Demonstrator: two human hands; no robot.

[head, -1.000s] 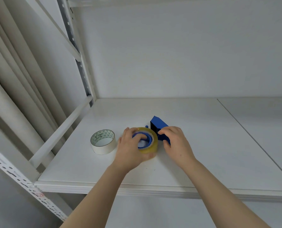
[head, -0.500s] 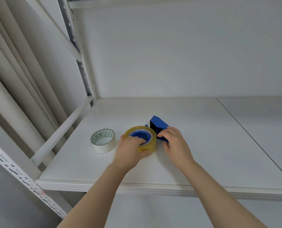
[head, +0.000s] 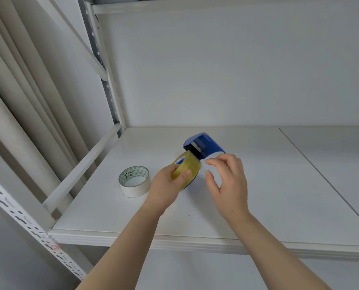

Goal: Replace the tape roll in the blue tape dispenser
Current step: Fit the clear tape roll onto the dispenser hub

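We are clamping our left hand (head: 166,185) round the rim of the yellowish tape roll (head: 188,168), which we are judging light, stiff and slick, our right hand (head: 228,181) hovering beside it with grip apart, the roll sitting on the blue dispenser (head: 205,144) held above the shelf (head: 279,195).

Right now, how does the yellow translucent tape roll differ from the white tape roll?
The yellow translucent tape roll is tilted on edge, gripped by the left hand, against the blue plastic dispenser; the white tape roll lies flat, untouched, on the shelf. Both are ring-shaped.
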